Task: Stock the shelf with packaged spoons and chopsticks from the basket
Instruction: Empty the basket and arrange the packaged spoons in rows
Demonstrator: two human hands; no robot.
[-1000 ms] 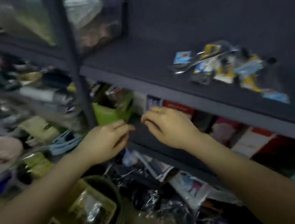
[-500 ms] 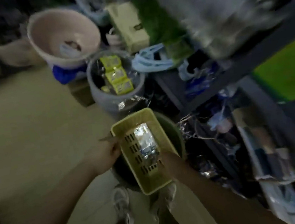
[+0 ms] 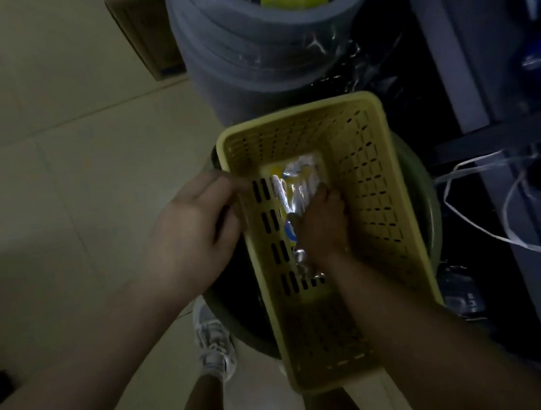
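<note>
A yellow perforated basket rests on a dark round tub on the floor. Shiny clear packets of cutlery lie on its bottom. My right hand is inside the basket, fingers curled down onto the packets; whether it grips one cannot be told. My left hand holds the basket's left rim, fingers closed over the edge. The shelf's stocked level is out of view.
A stack of grey buckets wrapped in plastic, with yellow packets on top, stands just behind the basket. The dark shelf frame with bagged goods and white strapping runs along the right. My shoe is on pale floor tiles.
My view dropped from the shelf to the basket on the floor. Both hands came down: the left took the basket's rim, the right went inside onto the packets.
</note>
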